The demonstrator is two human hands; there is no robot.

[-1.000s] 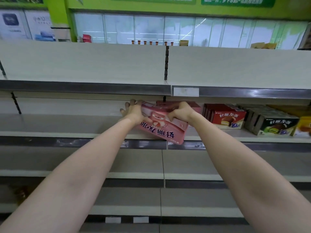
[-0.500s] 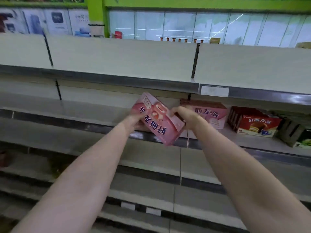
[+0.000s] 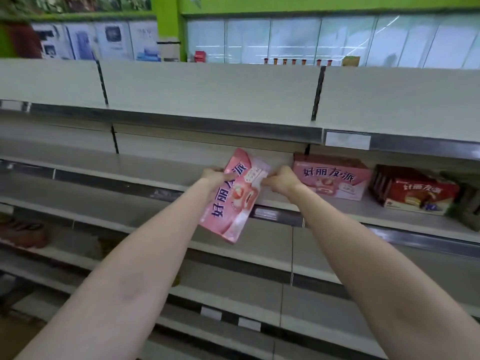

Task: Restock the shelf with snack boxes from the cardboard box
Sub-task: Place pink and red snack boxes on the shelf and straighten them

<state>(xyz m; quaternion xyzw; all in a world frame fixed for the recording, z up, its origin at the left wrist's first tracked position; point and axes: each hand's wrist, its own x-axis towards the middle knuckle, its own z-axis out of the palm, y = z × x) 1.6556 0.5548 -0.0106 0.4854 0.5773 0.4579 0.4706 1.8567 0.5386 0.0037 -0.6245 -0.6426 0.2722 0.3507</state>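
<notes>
I hold a pink snack box (image 3: 231,201) in front of the second shelf (image 3: 155,167), tilted on end with its printed face toward me. My left hand (image 3: 215,176) grips its left edge and my right hand (image 3: 281,179) pinches its upper right corner. On the shelf just right of my hands stands another pink snack box (image 3: 333,178). Further right sits a red snack box (image 3: 418,190). No cardboard box is in view.
The top shelf (image 3: 207,89) and the lower shelves (image 3: 233,255) carry almost nothing. A dark green box (image 3: 467,203) shows at the right edge. Brownish goods (image 3: 23,232) lie on a low shelf at the far left. Bottles and posters stand behind the shelving.
The pink box has been turned from lying tilted to standing nearly on end, face toward me. My view has swung left, so the shelved boxes sit further right.
</notes>
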